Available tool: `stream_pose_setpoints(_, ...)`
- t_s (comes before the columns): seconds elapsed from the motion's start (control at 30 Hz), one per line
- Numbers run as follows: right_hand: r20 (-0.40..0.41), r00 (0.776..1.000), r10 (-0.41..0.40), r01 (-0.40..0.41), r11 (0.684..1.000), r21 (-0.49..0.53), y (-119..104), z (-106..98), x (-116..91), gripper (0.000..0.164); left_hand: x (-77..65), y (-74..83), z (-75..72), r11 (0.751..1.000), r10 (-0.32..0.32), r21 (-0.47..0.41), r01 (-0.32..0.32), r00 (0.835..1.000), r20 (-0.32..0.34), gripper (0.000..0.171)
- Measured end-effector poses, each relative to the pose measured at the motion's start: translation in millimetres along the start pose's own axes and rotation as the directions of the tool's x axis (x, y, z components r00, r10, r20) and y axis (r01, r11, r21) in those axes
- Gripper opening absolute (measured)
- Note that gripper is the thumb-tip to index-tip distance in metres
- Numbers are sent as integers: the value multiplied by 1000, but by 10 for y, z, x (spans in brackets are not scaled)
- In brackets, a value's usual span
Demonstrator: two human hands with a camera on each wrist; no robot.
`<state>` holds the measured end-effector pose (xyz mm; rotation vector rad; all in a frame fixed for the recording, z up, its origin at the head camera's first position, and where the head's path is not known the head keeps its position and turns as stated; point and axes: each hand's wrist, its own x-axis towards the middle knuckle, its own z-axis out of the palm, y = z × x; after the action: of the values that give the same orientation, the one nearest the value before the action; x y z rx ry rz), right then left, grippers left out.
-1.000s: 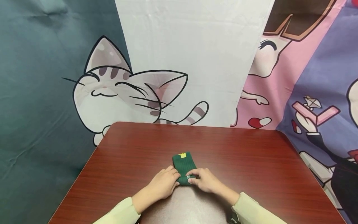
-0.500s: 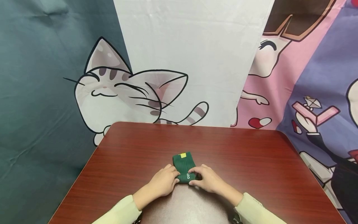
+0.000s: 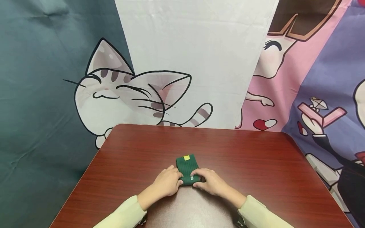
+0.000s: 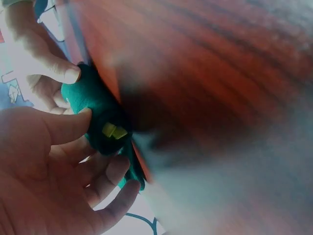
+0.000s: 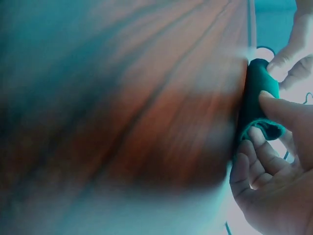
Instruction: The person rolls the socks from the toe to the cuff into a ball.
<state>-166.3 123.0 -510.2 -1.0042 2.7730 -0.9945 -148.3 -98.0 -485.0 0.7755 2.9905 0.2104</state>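
A green ribbed sock (image 3: 187,165) lies on the table, its near end rolled into a small cylinder with white lettering on it. A yellow patch (image 3: 186,157) marks its flat far end. My left hand (image 3: 169,181) pinches the roll's left end between thumb and fingers. At the right end, my right hand (image 3: 210,182) holds the roll, thumb on the near side and fingers over the top. In the left wrist view, yellow marks (image 4: 114,131) show in the roll's end. The right wrist view shows the layered edge of the rolled sock (image 5: 259,88), a fingertip against it.
The reddish-brown wooden table (image 3: 242,152) extends around the sock on all sides. Behind it hangs a cloth backdrop (image 3: 194,47) with a cartoon cat and other figures.
The roll has turned and shifted slightly away from me; its white lettering first showed more fully, then partly went under my right fingers. Both hands have moved a little with it.
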Motion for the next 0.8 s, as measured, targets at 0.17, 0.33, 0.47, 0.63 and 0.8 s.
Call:
stream_pose_setpoints(0.17,56,995,78,-85,988,126,22,16,30,22,19,-31,-3,997,-35,-70,36,999,5,23)
stream_pose_setpoints(0.33,87,986,140,-151,978,144,15,21,41,19,-1,-43,-5,999,1,-46,-4,999,-53,24)
stream_pose_setpoints(0.47,89,984,153,-164,977,137,3,14,36,18,-26,-29,5,997,82,17,-81,991,-103,29)
stream_pose_setpoints(0.63,82,988,128,-137,984,115,3,-3,39,18,-25,-17,42,988,144,64,-137,982,-118,26)
stream_pose_setpoints(0.8,84,992,97,-104,991,85,42,-38,33,24,-21,-1,57,985,166,73,-158,979,-120,20)
